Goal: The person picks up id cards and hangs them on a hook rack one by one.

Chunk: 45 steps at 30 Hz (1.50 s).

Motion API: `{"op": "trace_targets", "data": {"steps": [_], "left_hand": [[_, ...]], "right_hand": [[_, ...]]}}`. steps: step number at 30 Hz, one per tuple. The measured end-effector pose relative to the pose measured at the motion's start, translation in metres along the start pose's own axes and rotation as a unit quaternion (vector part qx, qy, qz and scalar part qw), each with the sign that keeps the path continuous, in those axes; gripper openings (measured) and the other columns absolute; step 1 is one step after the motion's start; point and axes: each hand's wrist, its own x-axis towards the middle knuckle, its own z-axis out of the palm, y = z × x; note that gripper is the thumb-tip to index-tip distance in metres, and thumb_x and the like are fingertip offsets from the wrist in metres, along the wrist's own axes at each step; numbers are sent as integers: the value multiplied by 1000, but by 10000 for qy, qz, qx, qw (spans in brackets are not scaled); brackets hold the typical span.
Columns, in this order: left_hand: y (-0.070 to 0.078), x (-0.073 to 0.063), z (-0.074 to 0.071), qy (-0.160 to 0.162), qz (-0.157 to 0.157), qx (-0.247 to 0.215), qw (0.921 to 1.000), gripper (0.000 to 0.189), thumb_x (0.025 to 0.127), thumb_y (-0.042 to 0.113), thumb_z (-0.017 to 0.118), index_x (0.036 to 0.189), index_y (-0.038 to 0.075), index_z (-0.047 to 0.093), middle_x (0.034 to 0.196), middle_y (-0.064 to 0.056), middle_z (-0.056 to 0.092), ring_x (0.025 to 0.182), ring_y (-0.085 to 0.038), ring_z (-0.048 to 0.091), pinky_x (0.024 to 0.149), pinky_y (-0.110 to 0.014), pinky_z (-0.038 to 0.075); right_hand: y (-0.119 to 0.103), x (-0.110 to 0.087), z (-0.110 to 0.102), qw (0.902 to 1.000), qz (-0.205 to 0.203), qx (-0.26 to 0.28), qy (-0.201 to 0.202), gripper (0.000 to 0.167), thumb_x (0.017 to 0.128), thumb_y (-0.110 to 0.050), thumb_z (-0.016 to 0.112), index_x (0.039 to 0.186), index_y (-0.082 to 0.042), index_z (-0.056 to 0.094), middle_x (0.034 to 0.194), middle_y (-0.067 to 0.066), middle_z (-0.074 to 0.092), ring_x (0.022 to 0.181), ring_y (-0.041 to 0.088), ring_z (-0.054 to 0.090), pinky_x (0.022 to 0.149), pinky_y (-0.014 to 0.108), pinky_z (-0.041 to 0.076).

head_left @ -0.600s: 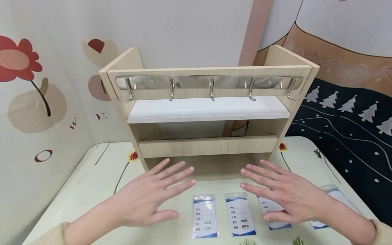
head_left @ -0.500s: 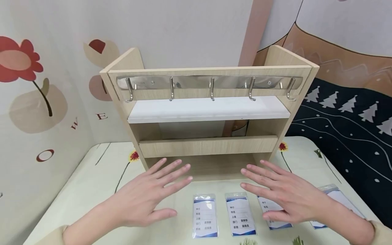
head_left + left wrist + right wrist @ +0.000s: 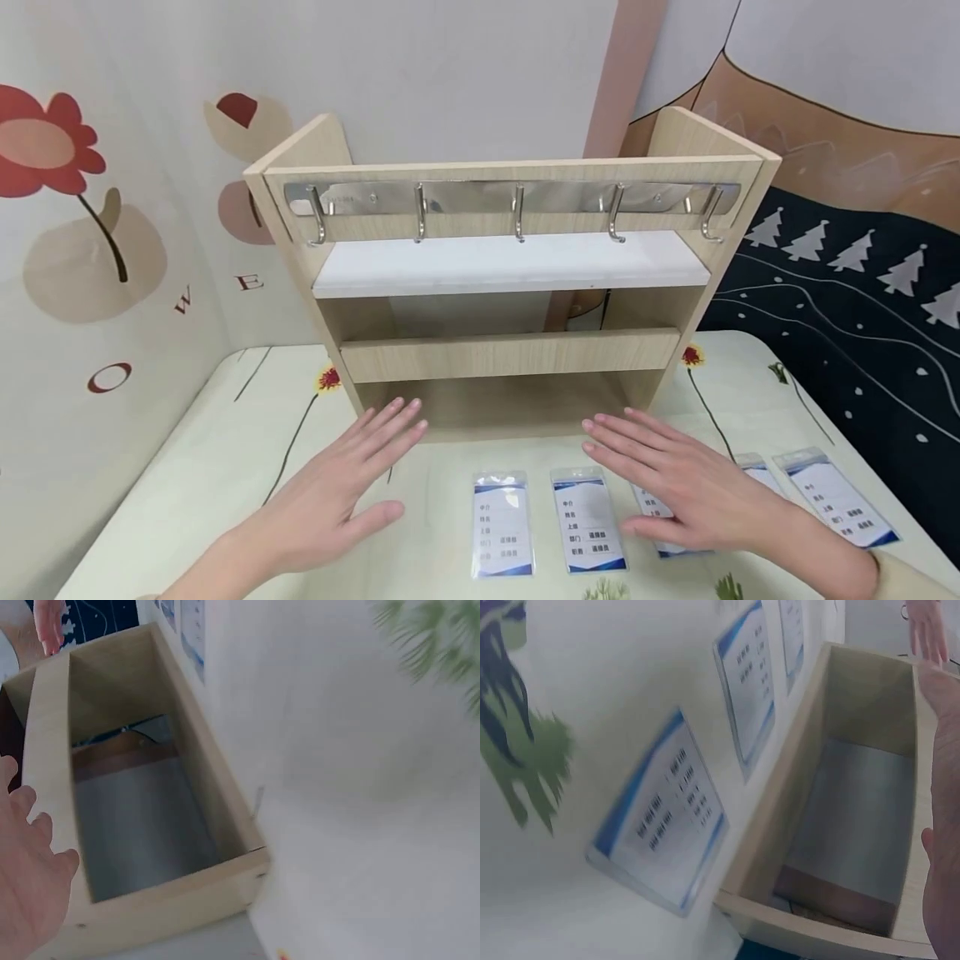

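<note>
My left hand (image 3: 330, 500) hovers with straight fingers and thumb held apart, in front of the lower left of a pale wooden shelf rack (image 3: 510, 356). Opposite it, my right hand (image 3: 690, 492) is held palm down with straight fingers, over the row of badge holders on the right. Neither hand holds anything. Between the hands lie a clear badge holder (image 3: 502, 525) and a second badge holder (image 3: 589, 521), each with a blue and white card. The right hand partly covers a third badge holder (image 3: 651, 504). Another badge holder (image 3: 838, 497) lies slanted beyond the right wrist.
A metal strip with several hooks (image 3: 519, 212) runs along the rack's upper front board. Below it sits a white shelf (image 3: 510, 265). The rack stands on a table with a flower-print cover (image 3: 247, 433). Printed curtains (image 3: 465, 75) hang close behind and at both sides.
My left hand has drawn back, down and to the left, and its fingers have come closer together. The right hand has shifted slightly left, its fingers closer together, showing more of the rightmost badge holders.
</note>
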Motion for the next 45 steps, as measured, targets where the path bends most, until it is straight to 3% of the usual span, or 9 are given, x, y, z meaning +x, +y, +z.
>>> {"op": "trace_targets", "data": {"steps": [8,12,17,21,25,28,34,39,45], "left_hand": [[-6,-24,20,463,-1129,-1384,9828,68,102,13,60,163,16,30,168,-8,27,154,-16,19,118,-11,11],[-11,-31,29,883,-1530,-2061,9625,61,104,3,52,161,12,33,164,-12,34,150,-5,24,114,-7,17],[-17,-38,36,1232,-2683,-2529,9213,44,112,13,41,156,9,44,157,-11,45,142,-5,36,107,-7,29],[-24,-41,40,1442,-3674,-2832,8741,44,114,26,38,148,2,53,149,-13,54,133,-16,50,100,-7,35],[-33,-40,44,1825,-3986,-3516,8271,50,113,27,41,144,-12,49,146,-26,52,121,2,56,97,-8,43],[-38,-37,46,1926,-4077,-3798,8077,54,112,27,45,147,-14,43,149,-29,47,114,15,51,96,-10,45],[-46,-32,51,1713,-4454,-3910,7870,57,110,25,51,155,-6,34,156,-24,41,123,2,53,94,-9,46],[-53,-24,61,1590,-4512,-3834,7900,61,108,20,55,158,-4,29,156,-26,40,139,-35,45,97,-14,46],[-56,-17,72,1693,-4495,-3816,7897,61,106,13,58,158,-4,31,154,-29,42,137,-39,48,101,-23,48]], "right_hand": [[-10,3,21,9960,520,683,265,88,90,-44,78,161,-14,35,163,1,37,147,19,37,123,19,12],[-15,6,28,9891,1003,1071,124,86,90,-41,80,161,-20,36,161,-1,41,144,19,42,117,30,36],[-21,14,37,9650,1667,1998,-315,76,95,-40,74,160,-24,38,157,-2,46,140,20,46,104,52,50],[-24,22,45,9451,1979,2539,-558,71,98,-41,71,159,-25,40,154,-3,49,137,20,48,105,53,49],[-28,29,52,9366,2044,2778,-622,67,99,-41,69,157,-19,43,153,0,50,137,25,48,105,54,48],[-29,35,57,9266,2184,2976,-721,66,100,-45,66,156,-17,45,153,1,51,138,27,48,106,55,47],[-30,46,69,9131,2311,3270,-770,68,99,-47,67,154,-13,47,149,1,54,134,22,51,106,50,48],[-29,52,79,9084,2252,3455,-687,67,98,-42,70,153,-9,48,143,3,57,131,18,53,106,45,49],[-29,58,88,9076,2373,3385,-730,68,97,-42,71,151,-7,50,144,3,57,132,19,52,107,45,48]]}}
